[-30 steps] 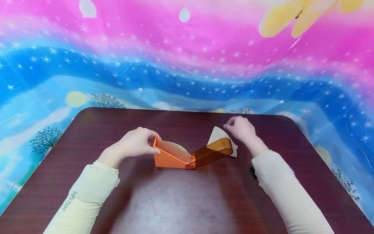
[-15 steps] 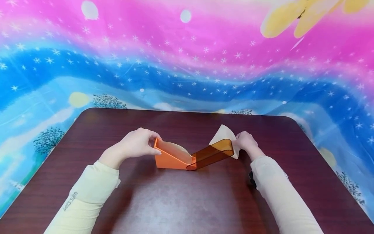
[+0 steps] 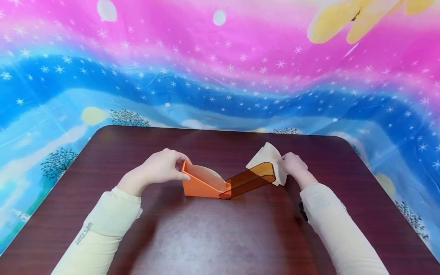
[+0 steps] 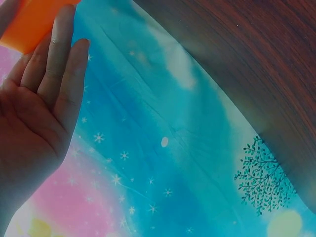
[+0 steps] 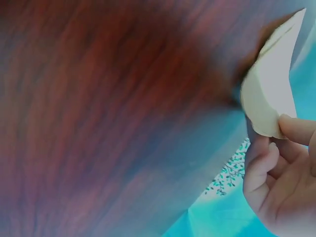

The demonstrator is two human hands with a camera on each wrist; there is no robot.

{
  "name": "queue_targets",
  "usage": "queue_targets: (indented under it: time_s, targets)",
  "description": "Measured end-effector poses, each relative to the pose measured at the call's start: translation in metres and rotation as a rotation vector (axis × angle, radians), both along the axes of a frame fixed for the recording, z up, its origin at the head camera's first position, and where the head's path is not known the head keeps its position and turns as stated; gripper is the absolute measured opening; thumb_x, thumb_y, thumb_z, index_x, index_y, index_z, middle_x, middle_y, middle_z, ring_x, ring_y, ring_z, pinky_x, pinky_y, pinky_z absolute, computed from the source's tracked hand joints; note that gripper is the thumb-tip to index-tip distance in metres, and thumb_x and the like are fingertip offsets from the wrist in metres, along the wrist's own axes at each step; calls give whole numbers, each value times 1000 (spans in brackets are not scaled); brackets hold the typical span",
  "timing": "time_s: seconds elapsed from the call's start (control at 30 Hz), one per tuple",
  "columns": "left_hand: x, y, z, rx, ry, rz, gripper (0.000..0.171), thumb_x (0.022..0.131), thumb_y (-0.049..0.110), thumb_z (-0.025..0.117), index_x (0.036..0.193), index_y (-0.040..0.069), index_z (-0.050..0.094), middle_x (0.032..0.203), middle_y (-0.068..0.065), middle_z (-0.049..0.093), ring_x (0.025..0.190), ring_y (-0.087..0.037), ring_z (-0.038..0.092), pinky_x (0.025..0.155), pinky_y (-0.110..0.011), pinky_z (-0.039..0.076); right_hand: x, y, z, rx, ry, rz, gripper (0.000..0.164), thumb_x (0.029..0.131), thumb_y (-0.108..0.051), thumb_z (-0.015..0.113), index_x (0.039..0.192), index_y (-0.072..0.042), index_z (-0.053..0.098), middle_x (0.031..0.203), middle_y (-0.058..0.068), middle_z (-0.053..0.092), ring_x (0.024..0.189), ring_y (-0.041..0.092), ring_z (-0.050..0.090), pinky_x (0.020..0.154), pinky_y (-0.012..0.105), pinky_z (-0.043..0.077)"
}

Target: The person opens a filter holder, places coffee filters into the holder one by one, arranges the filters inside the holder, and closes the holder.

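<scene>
My left hand (image 3: 160, 166) grips the tall back end of an orange filter holder box (image 3: 197, 191) in the middle of the table. Inside the box a tan coffee filter (image 3: 206, 176) stands with its curved edge up. The hinged, see-through amber lid (image 3: 249, 180) is swung back to the right. Just past that lid, my right hand (image 3: 295, 166) pinches another tan coffee filter (image 3: 265, 156) by its right edge. In the right wrist view, thumb and fingers close on one corner of this curved paper (image 5: 271, 91). Only a corner of the orange box (image 4: 30, 22) shows in the left wrist view.
A dark red-brown wooden table (image 3: 165, 233) with rounded far corners carries everything. Behind it hangs a pink and blue cloth (image 3: 192, 76) printed with snowflakes and trees. A small black object (image 3: 303, 212) shows at the right sleeve.
My right hand has come down from above the loose coffee filter to its right edge and taken hold of it. The filter has shifted right and bent. My left hand stays on the box.
</scene>
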State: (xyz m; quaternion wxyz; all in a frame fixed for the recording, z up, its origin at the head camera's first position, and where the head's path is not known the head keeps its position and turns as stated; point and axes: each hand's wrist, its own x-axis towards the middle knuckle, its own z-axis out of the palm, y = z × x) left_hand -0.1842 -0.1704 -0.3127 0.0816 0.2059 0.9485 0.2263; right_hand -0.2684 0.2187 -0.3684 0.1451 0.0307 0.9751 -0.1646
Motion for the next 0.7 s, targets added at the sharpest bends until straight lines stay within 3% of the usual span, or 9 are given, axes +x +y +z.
queue_targets:
  time_s: [0.17,0.3,0.4,0.7]
  targets:
    - [0,0,0,-4,-2,3,33,74,30,77,102,14,70,80,6,67,70,-9,57,69,-29,48,3,4,10,-75,65,37,35,96,-19,41,61,-12,37,52,-4,26,51,13,35,49,26,31]
    - [-1,-1,-1,-9,4,-1,32,75,30,77,102,13,70,80,6,67,70,-9,57,69,-29,49,6,7,19,-165,153,69,24,93,-17,51,81,2,60,61,1,49,59,15,49,56,27,39]
    - [-1,-1,0,-12,10,-7,31,75,29,76,101,13,70,79,6,67,69,-9,57,69,-30,49,7,10,26,-190,197,82,26,91,-18,55,99,5,66,70,9,62,64,19,55,62,28,42]
    - [0,-1,0,-15,9,-2,32,75,29,77,101,13,70,79,6,67,69,-9,56,68,-29,48,13,12,46,-199,250,98,30,92,-20,57,103,5,66,79,14,65,68,20,55,65,30,43]
